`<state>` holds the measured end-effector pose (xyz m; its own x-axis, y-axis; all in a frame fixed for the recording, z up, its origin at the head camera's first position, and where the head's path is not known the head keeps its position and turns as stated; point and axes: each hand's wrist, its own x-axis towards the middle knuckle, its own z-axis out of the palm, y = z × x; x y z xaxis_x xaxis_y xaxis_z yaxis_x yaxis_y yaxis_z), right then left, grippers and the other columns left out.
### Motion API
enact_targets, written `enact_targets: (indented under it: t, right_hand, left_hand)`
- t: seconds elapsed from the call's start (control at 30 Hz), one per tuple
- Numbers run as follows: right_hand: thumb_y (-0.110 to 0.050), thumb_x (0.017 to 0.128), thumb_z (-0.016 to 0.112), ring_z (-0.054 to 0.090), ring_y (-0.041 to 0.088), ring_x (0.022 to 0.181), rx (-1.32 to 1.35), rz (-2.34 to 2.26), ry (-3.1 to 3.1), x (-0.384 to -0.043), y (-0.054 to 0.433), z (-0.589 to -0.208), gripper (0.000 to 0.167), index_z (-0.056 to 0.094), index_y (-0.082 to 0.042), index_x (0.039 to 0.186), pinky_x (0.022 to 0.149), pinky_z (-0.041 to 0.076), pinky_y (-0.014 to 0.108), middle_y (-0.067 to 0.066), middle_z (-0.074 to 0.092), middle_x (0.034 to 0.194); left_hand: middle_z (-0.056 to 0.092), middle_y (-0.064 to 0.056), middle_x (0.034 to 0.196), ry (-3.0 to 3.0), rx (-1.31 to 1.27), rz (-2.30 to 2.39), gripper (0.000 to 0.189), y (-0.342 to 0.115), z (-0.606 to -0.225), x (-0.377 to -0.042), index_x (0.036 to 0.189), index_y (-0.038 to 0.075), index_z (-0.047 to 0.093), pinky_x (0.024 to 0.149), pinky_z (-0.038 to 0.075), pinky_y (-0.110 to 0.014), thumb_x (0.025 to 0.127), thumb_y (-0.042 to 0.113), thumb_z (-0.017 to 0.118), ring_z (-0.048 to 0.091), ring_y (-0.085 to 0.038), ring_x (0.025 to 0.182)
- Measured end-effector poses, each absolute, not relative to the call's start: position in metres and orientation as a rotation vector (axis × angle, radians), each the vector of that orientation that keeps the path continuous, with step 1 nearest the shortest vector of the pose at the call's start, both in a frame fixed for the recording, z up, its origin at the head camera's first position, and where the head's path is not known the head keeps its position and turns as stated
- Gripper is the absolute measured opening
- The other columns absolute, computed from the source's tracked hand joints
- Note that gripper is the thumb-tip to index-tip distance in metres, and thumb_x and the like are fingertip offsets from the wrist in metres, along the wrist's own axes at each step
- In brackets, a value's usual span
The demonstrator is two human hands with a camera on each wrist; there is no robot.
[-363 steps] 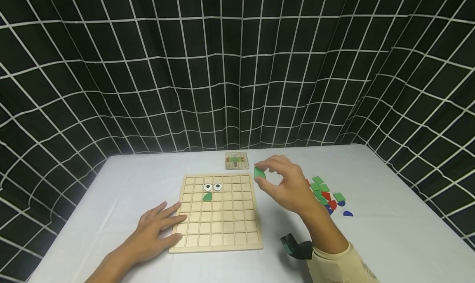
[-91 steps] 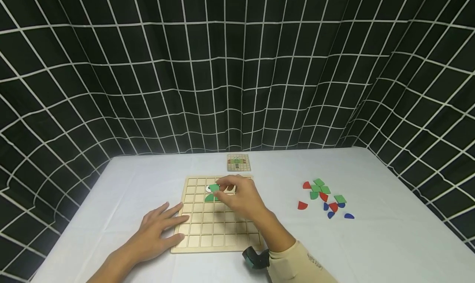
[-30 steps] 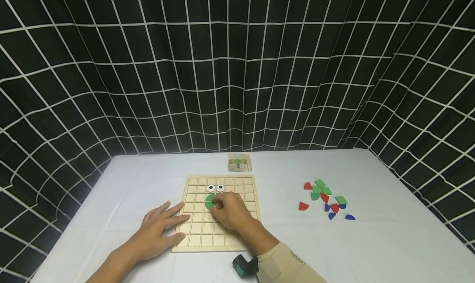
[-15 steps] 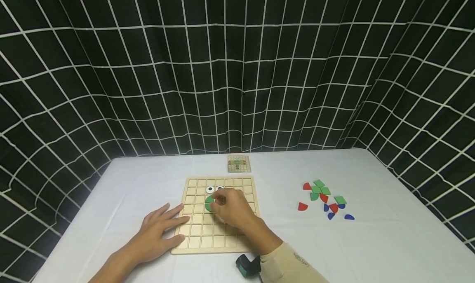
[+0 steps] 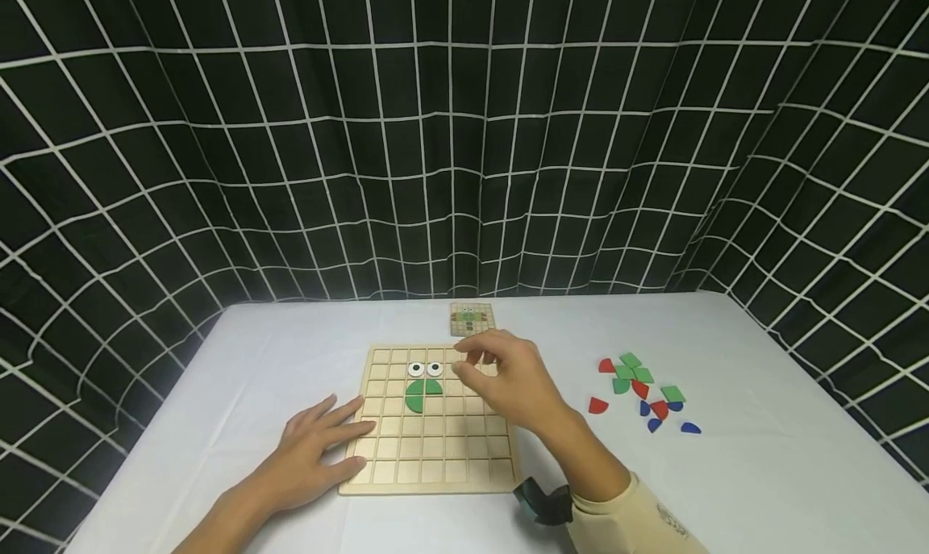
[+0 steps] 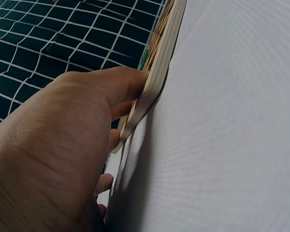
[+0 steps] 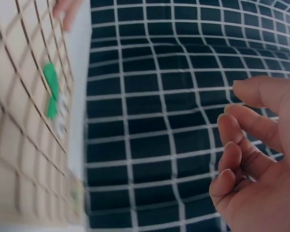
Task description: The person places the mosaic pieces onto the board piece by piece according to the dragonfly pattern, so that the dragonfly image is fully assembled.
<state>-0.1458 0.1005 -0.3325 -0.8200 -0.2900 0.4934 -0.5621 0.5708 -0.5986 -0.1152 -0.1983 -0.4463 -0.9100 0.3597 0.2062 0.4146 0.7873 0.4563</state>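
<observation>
My left hand (image 5: 315,453) rests with spread fingers on the left edge of a wooden grid board (image 5: 464,465); the left wrist view has the left hand (image 6: 72,130) at the board's side. Two white eye discs (image 5: 416,368) sit in the board's upper part. Right below them are three green quarter-round pieces (image 5: 414,403), two side by side and one under the left one. Over the upper right of the board hovers my right hand (image 5: 515,381), thumb and forefinger apart. Nothing is between the fingertips of the right hand (image 7: 256,150) in the right wrist view.
On the right of the white table (image 5: 726,473) lie loose green pieces (image 5: 630,361), red pieces (image 5: 598,406) and blue pieces (image 5: 691,428). A small pattern card (image 5: 472,318) lies behind the board. A black gridded curtain (image 5: 464,135) surrounds the table's back and sides.
Over these frames the green pieces on the board went from one to three. My right hand has let go of the latest one and moved up and right. The left hand stays.
</observation>
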Motion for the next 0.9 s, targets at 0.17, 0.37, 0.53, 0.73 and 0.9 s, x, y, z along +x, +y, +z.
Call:
enact_targets:
  t: [0.17,0.37,0.53,0.73,0.9]
  right_hand:
    - [-0.017,0.078,0.074,0.058,0.011,0.080,0.683,0.989,-2.411,-0.139,0.131,-0.316,0.020,0.071,-0.017,0.098,0.066,0.047,0.029,-0.008,0.065,0.080]
    - [-0.015,0.076,0.076,0.055,0.006,0.085,0.719,0.867,-2.330,-0.135,0.168,-0.312,0.024,0.070,-0.017,0.099,0.066,0.045,0.026,-0.009,0.066,0.088]
    - [-0.011,0.073,0.078,0.053,0.002,0.088,0.670,0.816,-2.312,-0.137,0.203,-0.322,0.029,0.070,-0.016,0.101,0.067,0.043,0.021,-0.010,0.065,0.091]
    - [-0.003,0.072,0.077,0.051,0.001,0.087,0.557,0.836,-2.328,-0.143,0.239,-0.339,0.031,0.070,-0.015,0.101,0.068,0.040,0.016,-0.010,0.063,0.090]
    - [-0.003,0.073,0.076,0.049,-0.004,0.086,0.516,0.866,-2.352,-0.149,0.260,-0.351,0.032,0.070,-0.015,0.103,0.070,0.038,0.015,-0.012,0.062,0.090]
  left_hand:
    - [0.041,0.006,0.146,-2.867,-0.620,-0.773,0.042,-0.197,-0.444,-0.116,0.121,0.037,0.061,0.107,0.014,-0.058,0.080,0.044,0.067,0.026,-0.035,0.139]
    - [0.042,0.006,0.146,-2.883,-0.611,-0.800,0.042,-0.196,-0.445,-0.115,0.120,0.036,0.061,0.106,0.013,-0.059,0.080,0.043,0.068,0.026,-0.036,0.139]
    - [0.042,0.006,0.146,-2.881,-0.611,-0.791,0.042,-0.195,-0.446,-0.114,0.120,0.036,0.061,0.106,0.014,-0.059,0.080,0.043,0.068,0.026,-0.036,0.139]
    - [0.041,0.007,0.146,-2.890,-0.599,-0.780,0.042,-0.196,-0.444,-0.114,0.121,0.036,0.061,0.107,0.014,-0.058,0.080,0.044,0.067,0.026,-0.035,0.139]
    - [0.041,0.007,0.146,-2.892,-0.597,-0.774,0.042,-0.197,-0.444,-0.115,0.121,0.037,0.061,0.107,0.014,-0.057,0.080,0.043,0.068,0.026,-0.035,0.139]
